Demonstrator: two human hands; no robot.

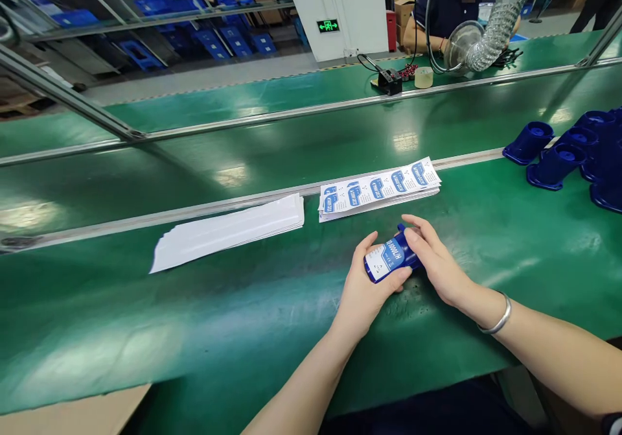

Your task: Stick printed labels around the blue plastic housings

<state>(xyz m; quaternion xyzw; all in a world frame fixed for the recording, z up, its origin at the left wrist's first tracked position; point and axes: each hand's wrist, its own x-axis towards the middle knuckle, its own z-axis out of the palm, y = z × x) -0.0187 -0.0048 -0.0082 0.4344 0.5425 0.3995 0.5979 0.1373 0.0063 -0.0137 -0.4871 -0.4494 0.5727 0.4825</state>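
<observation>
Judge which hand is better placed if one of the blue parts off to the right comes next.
Probably the right hand: it is nearer those blue parts, while the left hand grips the labelled part around its body and could likely hold it alone.

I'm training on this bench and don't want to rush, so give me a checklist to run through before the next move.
1. Left hand secure on the blue part: ok, thumb and fingers around the labelled end.
2. Right hand gripping the other end: cannot tell, its hold is partly hidden.
3. Label on the part, printed face outward: ok.
4. Label edges fully stuck down: cannot tell, fingers cover some.
5. Printed label sheets away from both hands: ok.
6. White strips squared up: not ok, their ends are fanned.
</observation>
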